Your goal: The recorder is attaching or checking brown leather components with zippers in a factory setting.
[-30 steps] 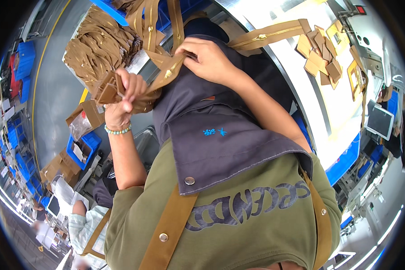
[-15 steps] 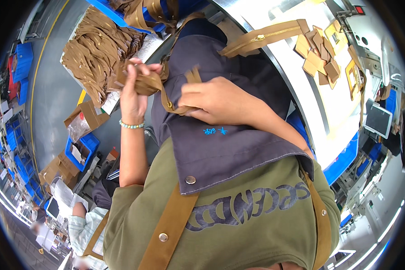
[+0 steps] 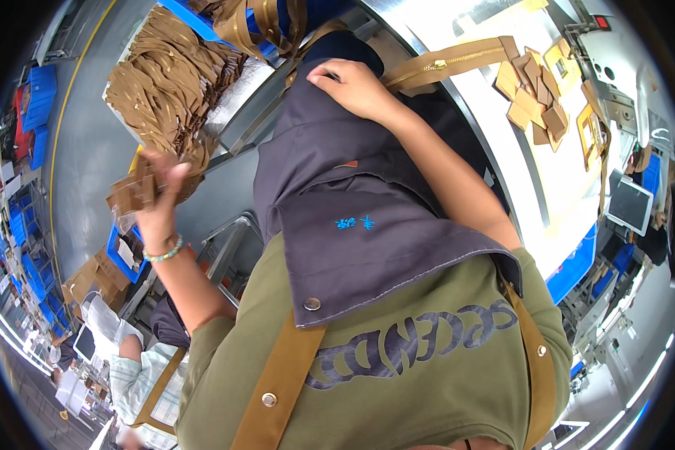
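My left hand point(image 3: 157, 196) is raised out to the left and grips a small bundle of tan leather pieces point(image 3: 130, 193), just below a big pile of the same tan pieces point(image 3: 169, 82). My right hand point(image 3: 355, 86) lies on the far end of the grey apron point(image 3: 352, 225) over my lap, with its fingers curled on the cloth. I cannot tell whether it grips the cloth. A tan strap with a zipper point(image 3: 446, 55) runs off to the right just beyond that hand. Tan apron straps cross my olive shirt.
A white worktable point(image 3: 495, 161) on the right carries loose tan leather pieces point(image 3: 536, 90) and a tan frame-shaped part point(image 3: 589, 131). A small screen point(image 3: 630, 204) stands at its right end. Blue bins point(image 3: 34, 105) line the floor at left. Another person point(image 3: 135, 371) sits at lower left.
My left hand has swung out to the left with the bundle of tan pieces, away from the apron. My right hand has slid up the apron to its far end.
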`<state>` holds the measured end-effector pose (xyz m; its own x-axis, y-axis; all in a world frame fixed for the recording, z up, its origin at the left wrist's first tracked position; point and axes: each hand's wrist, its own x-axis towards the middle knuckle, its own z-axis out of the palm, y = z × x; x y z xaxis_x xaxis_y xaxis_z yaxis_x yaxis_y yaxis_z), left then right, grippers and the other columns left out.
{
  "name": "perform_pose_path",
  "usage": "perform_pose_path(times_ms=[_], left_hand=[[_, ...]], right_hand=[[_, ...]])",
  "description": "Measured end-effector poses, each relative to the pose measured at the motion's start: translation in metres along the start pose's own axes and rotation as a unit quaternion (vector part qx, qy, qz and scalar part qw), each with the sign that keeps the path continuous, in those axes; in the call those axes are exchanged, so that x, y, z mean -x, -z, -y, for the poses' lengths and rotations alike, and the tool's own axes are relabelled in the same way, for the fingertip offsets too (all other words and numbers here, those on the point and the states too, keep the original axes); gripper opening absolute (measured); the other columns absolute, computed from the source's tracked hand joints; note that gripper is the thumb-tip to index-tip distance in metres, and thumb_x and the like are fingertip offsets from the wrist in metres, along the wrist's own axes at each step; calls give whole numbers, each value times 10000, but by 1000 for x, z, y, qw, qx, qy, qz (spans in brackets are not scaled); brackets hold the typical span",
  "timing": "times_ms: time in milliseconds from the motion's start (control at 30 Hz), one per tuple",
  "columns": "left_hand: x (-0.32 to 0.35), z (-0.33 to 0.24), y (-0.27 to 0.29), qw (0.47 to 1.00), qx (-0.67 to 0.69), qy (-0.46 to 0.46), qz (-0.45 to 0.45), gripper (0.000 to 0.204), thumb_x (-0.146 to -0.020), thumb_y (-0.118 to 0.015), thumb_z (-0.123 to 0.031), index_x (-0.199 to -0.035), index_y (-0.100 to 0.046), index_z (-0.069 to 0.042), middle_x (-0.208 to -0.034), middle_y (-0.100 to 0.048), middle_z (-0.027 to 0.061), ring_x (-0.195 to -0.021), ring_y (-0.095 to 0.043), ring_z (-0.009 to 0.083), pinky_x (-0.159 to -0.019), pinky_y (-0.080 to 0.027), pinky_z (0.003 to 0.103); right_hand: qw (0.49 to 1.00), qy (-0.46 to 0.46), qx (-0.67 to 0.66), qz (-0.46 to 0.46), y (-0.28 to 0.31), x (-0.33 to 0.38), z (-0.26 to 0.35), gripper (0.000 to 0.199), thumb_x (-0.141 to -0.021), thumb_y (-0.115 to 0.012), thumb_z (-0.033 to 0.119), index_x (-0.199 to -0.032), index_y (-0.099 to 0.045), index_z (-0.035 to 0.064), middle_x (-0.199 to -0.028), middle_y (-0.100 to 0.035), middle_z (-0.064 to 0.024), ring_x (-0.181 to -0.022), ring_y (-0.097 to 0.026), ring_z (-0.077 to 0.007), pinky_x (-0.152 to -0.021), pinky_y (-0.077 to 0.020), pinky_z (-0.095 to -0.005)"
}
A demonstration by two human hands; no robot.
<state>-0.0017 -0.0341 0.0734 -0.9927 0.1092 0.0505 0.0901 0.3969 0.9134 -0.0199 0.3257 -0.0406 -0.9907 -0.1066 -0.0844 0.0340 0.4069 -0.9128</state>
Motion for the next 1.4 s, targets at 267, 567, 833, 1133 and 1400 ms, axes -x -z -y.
perform_pose_path(times_ms=[267, 567, 833, 1133, 1400], left_hand=[[25, 55, -52, 978, 43, 176, 106, 205, -977, -730, -213, -1020, -592, -67, -736, -646, 4, -648, -552, 59, -581, -413, 230], [38, 103, -89, 966, 41, 221, 127, 332, -997, -701, -275, -1208, -687, -19, -926, -765, 19, -710, -521, 58, -681, -472, 220], [47, 175, -92, 977, -18, 198, 82, 434, -990, -708, -269, -1297, -643, 32, -1252, -710, 114, -1064, -679, 164, -927, -535, 313], [41, 147, -99, 977, 54, 190, 74, 418, -1006, -689, -277, -1261, -651, 52, -1178, -726, 111, -976, -689, 150, -838, -558, 285], [57, 162, -95, 975, 50, 211, 55, 400, -1016, -677, -280, -1281, -654, 19, -1095, -717, 80, -907, -658, 138, -809, -556, 296]], right_hand=[[975, 52, 169, 135, -54, -55, -17, 262, -922, -617, 253, -1046, -756, 69, -1032, -738, -168, -1029, -691, -362, -923, -536, -453], [948, 64, 274, 150, -86, -84, -37, 396, -977, -618, 285, -1311, -673, 81, -1305, -651, -173, -1186, -639, -309, -1006, -497, -439], [937, -81, -154, 302, -68, -57, 29, 400, -1006, -586, 297, -1329, -657, 72, -1343, -624, -204, -1151, -631, -316, -1036, -467, -397], [980, -82, 146, 104, -97, -88, -17, 486, -933, -672, 389, -1373, -646, 186, -1447, -489, -234, -1392, -453, -385, -1128, -412, -413], [962, -90, -52, 252, -105, -67, 11, 436, -1001, -610, 232, -1355, -611, -22, -1189, -714, -155, -828, -746, -176, -859, -536, -338]])
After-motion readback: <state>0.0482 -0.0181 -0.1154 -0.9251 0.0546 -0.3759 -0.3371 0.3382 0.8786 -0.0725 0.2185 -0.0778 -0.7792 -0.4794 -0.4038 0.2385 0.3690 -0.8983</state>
